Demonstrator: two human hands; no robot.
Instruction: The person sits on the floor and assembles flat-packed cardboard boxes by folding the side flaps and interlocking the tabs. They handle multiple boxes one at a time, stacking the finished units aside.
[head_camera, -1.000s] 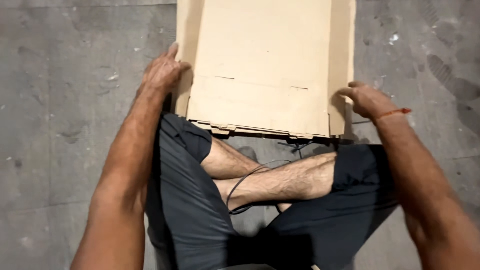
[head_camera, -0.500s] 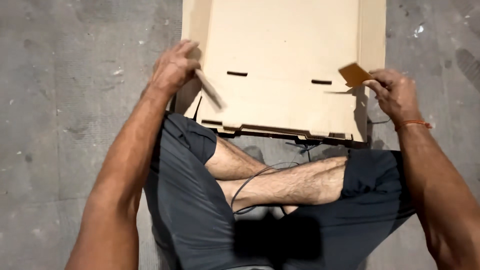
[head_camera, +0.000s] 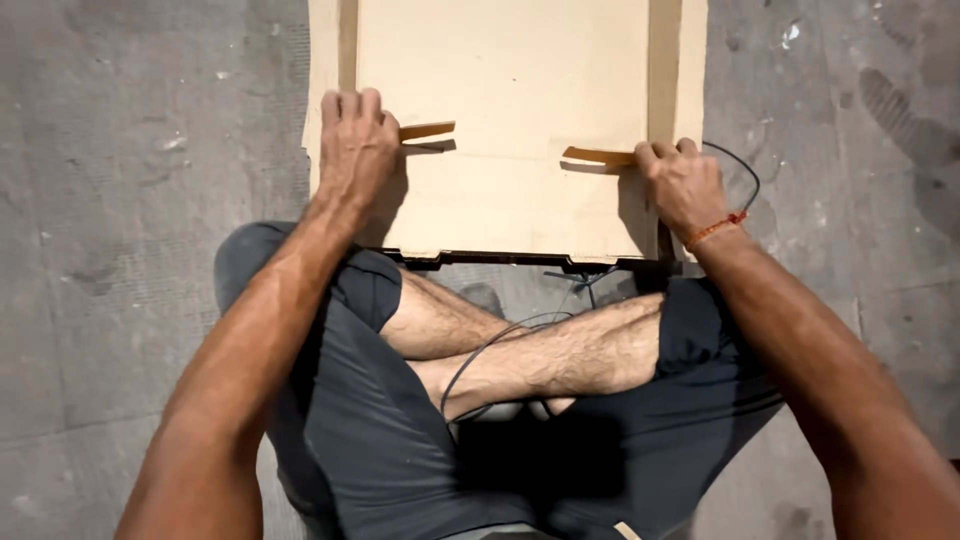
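Observation:
A flat brown cardboard box blank (head_camera: 510, 90) lies on the concrete floor in front of my crossed legs. My left hand (head_camera: 355, 150) rests on its left side, fingers bent over a small cardboard tab (head_camera: 428, 131) that sticks up by a slot. My right hand (head_camera: 683, 185), with a red thread on the wrist, presses the right side and pinches a second tab (head_camera: 598, 156). The near edge of the cardboard (head_camera: 500, 256) sits just above my knees.
Grey stained concrete floor (head_camera: 130, 200) surrounds the cardboard on both sides. A thin black cable (head_camera: 500, 340) runs over my legs, and another loop of it (head_camera: 745, 170) shows beside my right hand. My dark shorts (head_camera: 370, 420) fill the lower view.
Both hands moved from the cardboard's outer edges inward onto its face. The two tabs, folded over earlier, now stand at the slots under my fingers.

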